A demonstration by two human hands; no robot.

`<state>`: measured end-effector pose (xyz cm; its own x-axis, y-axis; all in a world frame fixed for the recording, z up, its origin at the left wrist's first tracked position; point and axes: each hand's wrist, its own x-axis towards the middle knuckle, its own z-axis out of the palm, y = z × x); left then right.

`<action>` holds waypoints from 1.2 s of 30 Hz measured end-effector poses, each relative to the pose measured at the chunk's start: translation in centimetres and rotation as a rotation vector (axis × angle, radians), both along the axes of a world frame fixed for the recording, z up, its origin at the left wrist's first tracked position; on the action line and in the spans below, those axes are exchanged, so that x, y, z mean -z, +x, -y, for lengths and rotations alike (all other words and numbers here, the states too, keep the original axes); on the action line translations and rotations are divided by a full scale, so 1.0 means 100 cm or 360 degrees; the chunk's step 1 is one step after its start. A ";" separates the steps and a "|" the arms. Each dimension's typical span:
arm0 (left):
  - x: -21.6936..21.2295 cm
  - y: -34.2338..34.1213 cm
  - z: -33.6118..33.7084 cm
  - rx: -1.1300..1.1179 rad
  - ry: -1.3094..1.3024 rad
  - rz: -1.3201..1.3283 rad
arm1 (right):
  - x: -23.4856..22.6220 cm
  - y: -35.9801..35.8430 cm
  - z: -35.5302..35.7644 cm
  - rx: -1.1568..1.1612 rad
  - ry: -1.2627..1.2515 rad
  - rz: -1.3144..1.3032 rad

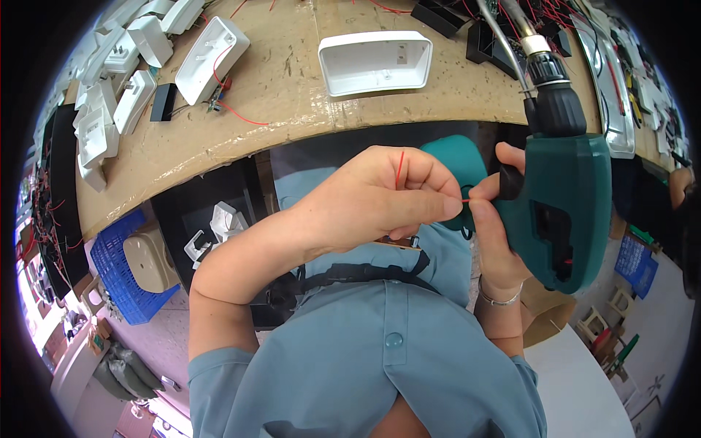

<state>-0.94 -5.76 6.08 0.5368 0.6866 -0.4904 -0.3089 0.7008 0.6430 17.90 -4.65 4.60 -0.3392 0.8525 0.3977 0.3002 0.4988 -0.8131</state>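
Note:
A thin red wire point(399, 169) sticks up out of my left hand point(380, 193), whose fingers are curled with thumb and forefinger pinched together. A short red stretch runs from that pinch to the fingertips of my right hand point(496, 233), which are closed on it. Right against my right hand is a green power drill point(591, 190), its black chuck pointing away from me. One finger shows behind the drill's trigger; whether this hand also bears the drill I cannot tell. Below my left hand, a small brown board point(398, 243) is partly hidden.
On the cardboard-covered table point(292, 80) lie an open white housing point(376, 64) and another white housing point(213, 62) with red wires. White plastic parts crowd the far left. Black boxes point(438, 16) lie at the far right. A blue crate point(131, 274) stands at lower left.

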 end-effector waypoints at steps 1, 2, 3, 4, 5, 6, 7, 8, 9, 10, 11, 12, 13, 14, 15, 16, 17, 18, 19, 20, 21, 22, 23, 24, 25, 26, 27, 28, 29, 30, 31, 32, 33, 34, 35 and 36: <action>-0.001 -0.001 0.001 -0.0015 0.0015 -0.0031 | -0.001 -0.002 0.003 0.0014 -0.0239 -0.0239; -0.002 -0.001 0.003 -0.0020 0.0018 -0.0035 | -0.001 -0.003 0.005 0.0027 -0.0478 -0.0477; -0.004 -0.001 0.005 -0.0025 0.0037 -0.0055 | 0.000 -0.002 0.006 0.0020 -0.0475 -0.0482; -0.006 -0.002 0.007 -0.0032 0.0056 -0.0076 | 0.002 0.000 0.007 -0.0025 -0.0562 -0.0608; -0.003 -0.003 0.010 -0.0039 0.0058 -0.0084 | 0.003 0.002 0.007 -0.0071 -0.0650 -0.0735; 0.002 -0.007 0.014 -0.0130 0.0687 -0.0431 | 0.000 0.001 0.009 -0.0047 -0.0680 -0.0780; 0.005 -0.011 0.017 -0.0215 0.1316 -0.0779 | 0.000 0.003 0.010 -0.0056 -0.0681 -0.0787; 0.005 -0.016 0.018 -0.0393 0.1596 -0.1049 | 0.000 0.009 0.009 -0.0034 -0.0610 -0.0761; 0.001 -0.025 0.019 -0.0490 0.1801 -0.1422 | 0.000 0.015 0.008 -0.0021 -0.0547 -0.0742; 0.000 -0.029 0.020 -0.0613 0.1854 -0.1601 | -0.004 0.026 0.011 -0.0046 -0.0601 -0.0548; 0.001 -0.032 0.020 -0.0738 0.1906 -0.1773 | -0.004 0.031 0.016 -0.0052 -0.0604 -0.0554; 0.005 -0.033 0.018 -0.0735 0.1904 -0.1780 | -0.003 0.034 0.021 -0.0029 -0.0597 -0.0493; 0.010 -0.034 0.013 -0.0724 0.1907 -0.1869 | -0.002 0.038 0.026 -0.0003 -0.0591 -0.0431; 0.016 -0.034 0.008 -0.0712 0.1907 -0.1962 | -0.002 0.046 0.028 -0.0058 -0.0590 -0.0298; 0.021 -0.035 0.001 -0.0710 0.1896 -0.1973 | 0.001 0.053 0.030 -0.0066 -0.0600 -0.0301; 0.026 -0.037 -0.007 -0.0700 0.2071 -0.2133 | 0.007 0.061 0.033 -0.0117 -0.0562 -0.0176; 0.031 -0.039 -0.015 -0.0681 0.2255 -0.2283 | 0.009 0.062 0.035 -0.0158 -0.0521 -0.0051; 0.033 -0.041 -0.021 -0.0672 0.2253 -0.2279 | 0.007 0.062 0.037 -0.0185 -0.0547 -0.0037; 0.033 -0.042 -0.026 -0.0640 0.2392 -0.2407 | 0.008 0.061 0.041 -0.0179 -0.0554 -0.0038; 0.034 -0.042 -0.031 -0.0609 0.2535 -0.2526 | 0.009 0.060 0.046 -0.0120 -0.0596 -0.0043; 0.035 -0.041 -0.034 -0.0602 0.2537 -0.2515 | 0.010 0.058 0.049 -0.0062 -0.0638 -0.0048; 0.037 -0.038 -0.038 -0.0696 0.2610 -0.2624 | 0.008 0.056 0.050 -0.0052 -0.0643 -0.0046; 0.038 -0.035 -0.040 -0.0793 0.2680 -0.2734 | 0.004 0.053 0.049 -0.0098 -0.0663 -0.0015; 0.040 -0.033 -0.043 -0.0788 0.2681 -0.2725 | 0.002 0.050 0.049 -0.0145 -0.0684 0.0016; 0.042 -0.031 -0.046 -0.0859 0.2679 -0.2665 | 0.002 0.047 0.050 -0.0139 -0.0688 0.0018; 0.044 -0.029 -0.048 -0.0931 0.2674 -0.2605 | 0.002 0.045 0.051 -0.0097 -0.0663 0.0069; 0.048 -0.029 -0.051 -0.0930 0.2670 -0.2598 | 0.002 0.043 0.052 -0.0057 -0.0637 0.0121; 0.054 -0.029 -0.053 -0.0903 0.2646 -0.2581 | 0.001 0.040 0.052 -0.0054 -0.0640 0.0126; 0.058 -0.028 -0.055 -0.0875 0.2623 -0.2565 | 0.000 0.036 0.052 -0.0030 -0.0673 0.0085; 0.059 -0.028 -0.056 -0.0874 0.2620 -0.2561 | -0.001 0.035 0.051 -0.0007 -0.0705 0.0044; 0.060 -0.027 -0.058 -0.0925 0.2626 -0.2562 | -0.001 0.034 0.049 -0.0005 -0.0708 0.0047; 0.061 -0.027 -0.059 -0.0977 0.2632 -0.2563 | 0.000 0.033 0.047 -0.0043 -0.0679 0.0103; 0.063 -0.026 -0.060 -0.0976 0.2629 -0.2560 | 0.001 0.033 0.046 -0.0081 -0.0649 0.0159; 0.064 -0.025 -0.061 -0.1010 0.2629 -0.2559 | 0.001 0.032 0.045 -0.0080 -0.0651 0.0161; 0.064 -0.025 -0.062 -0.1041 0.2629 -0.2561 | 0.002 0.030 0.045 -0.0082 -0.0680 0.0159; 0.054 -0.023 -0.061 -0.1041 0.2630 -0.2551 | 0.002 0.030 0.045 -0.0074 -0.0708 0.0162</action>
<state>-3.24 0.36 0.67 0.0888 0.6356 0.7669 0.9058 -0.3718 0.2033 20.90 -9.17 4.35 -0.3993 0.9159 -0.0410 0.3751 0.1224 -0.9189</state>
